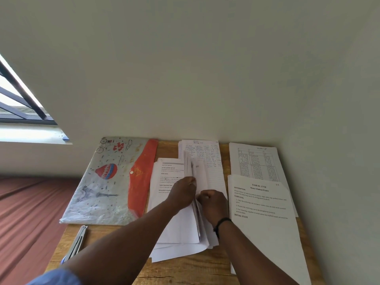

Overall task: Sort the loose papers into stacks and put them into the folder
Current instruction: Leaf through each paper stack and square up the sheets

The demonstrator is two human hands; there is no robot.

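Both hands meet at frame centre: the left hand (183, 192) and right hand (212, 203) each grip the upright sheaf of papers (195, 210); the folder (111, 182) lies left, nearer the left hand.

Two bare forearms entered from the bottom edge, both uncovered from elbow to fingers. Left hand (183, 192) showed no ring, watch or glove. Right hand (213, 204) was bare too, with a thin black band (221, 223) around the wrist, dark and cord-like, no face or buckle visible. A blue sleeve (55, 277) showed at the lower left corner on the left arm, plain fabric, slightly blurred, cut off by the frame edge. No sleeve showed on the right arm within the frame. Nails and finger details were too small and blurred to tell. No other clothing or body part was in view.
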